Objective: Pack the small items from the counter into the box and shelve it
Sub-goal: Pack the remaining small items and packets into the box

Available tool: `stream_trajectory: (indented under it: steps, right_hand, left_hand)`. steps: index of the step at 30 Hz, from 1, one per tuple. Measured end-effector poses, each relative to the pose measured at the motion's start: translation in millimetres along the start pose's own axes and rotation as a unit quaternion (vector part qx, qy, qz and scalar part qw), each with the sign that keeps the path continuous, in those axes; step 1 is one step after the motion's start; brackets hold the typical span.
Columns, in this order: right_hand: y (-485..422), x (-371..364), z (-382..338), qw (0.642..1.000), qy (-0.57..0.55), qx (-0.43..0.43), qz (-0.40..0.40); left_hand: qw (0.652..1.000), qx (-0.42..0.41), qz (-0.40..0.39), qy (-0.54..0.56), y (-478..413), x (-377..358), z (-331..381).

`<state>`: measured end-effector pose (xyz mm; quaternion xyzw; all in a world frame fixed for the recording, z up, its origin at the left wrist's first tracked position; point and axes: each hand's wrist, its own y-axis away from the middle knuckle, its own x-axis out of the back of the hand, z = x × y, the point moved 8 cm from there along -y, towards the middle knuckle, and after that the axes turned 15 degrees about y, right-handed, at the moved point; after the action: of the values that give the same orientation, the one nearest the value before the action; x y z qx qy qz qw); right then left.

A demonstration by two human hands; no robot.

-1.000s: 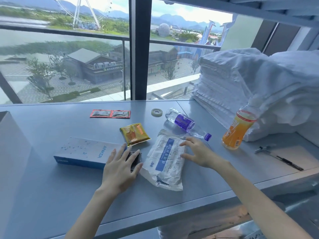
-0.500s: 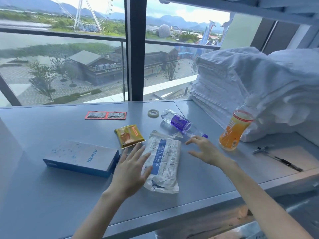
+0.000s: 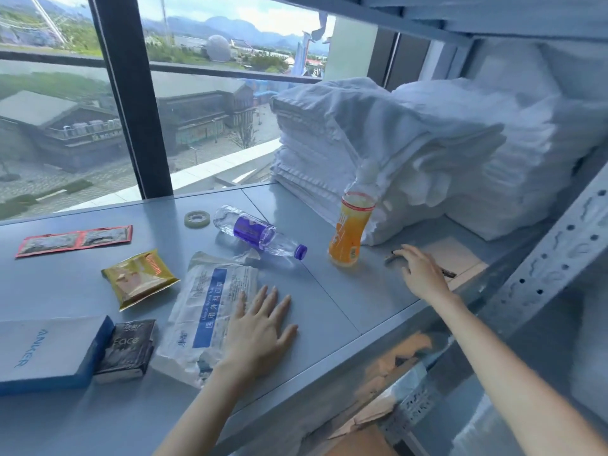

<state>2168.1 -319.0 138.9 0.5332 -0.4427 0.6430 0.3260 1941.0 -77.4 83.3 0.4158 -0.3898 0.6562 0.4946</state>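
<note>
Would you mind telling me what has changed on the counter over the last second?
The left hand left the dark packet beside the blue box and moved right; it now lies flat on the mask pack. The right hand left the mask pack and reached right, past the orange bottle, onto the pen; a grip is not clear. The items stayed put.

Counter (image 3: 345,297): box (image 3: 46,352) at front left edge, packet (image 3: 126,352) just right; towels (image 3: 378,133) at rear right, upright bottle (image 3: 349,235) before them.
</note>
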Motion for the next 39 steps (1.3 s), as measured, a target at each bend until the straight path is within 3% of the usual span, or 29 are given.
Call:
stream_trajectory:
  steps: [7,14,19,23,27,30,33,39]
  right_hand:
    - [-26,-35,26,0.994,-0.048,-0.038,-0.093]
    - [-33,-45,5,0.998,-0.013,0.014,-0.057]
    - [-19,-28,-13,0.999,-0.024,0.021,0.033]
    - [5,-14,-50,0.992,0.029,0.093,0.074]
    - [41,6,-108,0.976,-0.055,0.191,0.088]
    - [62,13,-151,0.962,-0.093,0.25,0.061]
    - [75,16,-191,0.944,-0.129,0.304,0.01]
    - [80,18,-215,0.928,-0.152,0.339,-0.027]
  left_hand:
    - [1.0,-0.004,0.018,0.002,0,1,-2]
    - [1.0,-0.002,0.019,0.008,0,0,-2]
    - [1.0,-0.002,0.018,0.017,0,0,-2]
    - [0.999,-0.004,0.025,0.032,1,4,0]
    - [0.992,-0.042,0.07,0.098,2,19,7]
    - [0.966,-0.081,0.164,0.182,9,46,8]
    - [0.946,-0.06,0.239,0.21,23,66,-5]
    - [0.95,-0.053,0.239,0.194,39,73,-15]
